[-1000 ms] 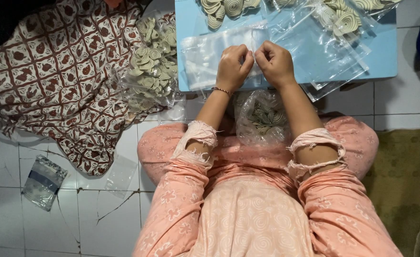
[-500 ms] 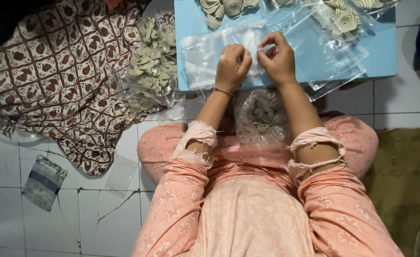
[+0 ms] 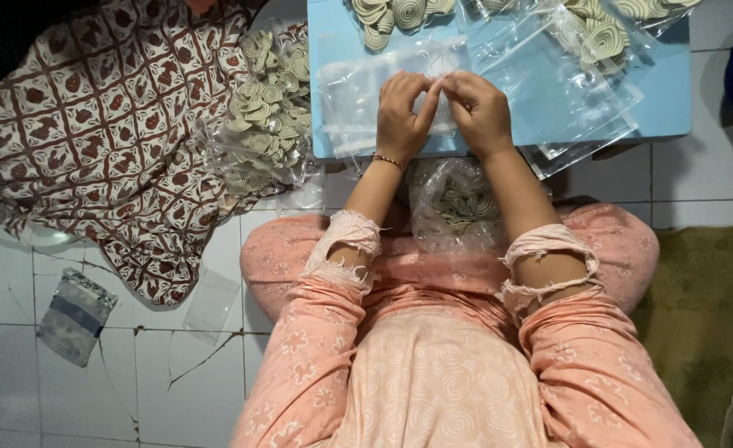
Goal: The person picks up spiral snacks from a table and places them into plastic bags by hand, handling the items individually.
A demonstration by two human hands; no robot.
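A: We log both hands first. Left hand (image 3: 401,112) and right hand (image 3: 478,108) meet thumb to thumb, each pinching the top edge of a small clear plastic zip bag (image 3: 358,99) that lies flat on the light blue tabletop (image 3: 665,99).

B: Grip type?

A: Fingertip pinch on the bag's rim, fingers curled, not flat. We cannot tell whether the seal under them is closed.

B: Contents?

A: The bag looks flat; we see no pieces in it for certain.

B: We move outward.

A: Further clear bags with pale green spiral-patterned pieces (image 3: 603,37) sit at the table's far edge; we judge those finished. A large clear bag of loose green spiral pieces (image 3: 267,108) rests left of the table, on the brown patterned cloth (image 3: 92,141). Another such bag lies in the lap (image 3: 457,203).

B: Progress?

A: We judge it partial: a few filled, much loose stock left.
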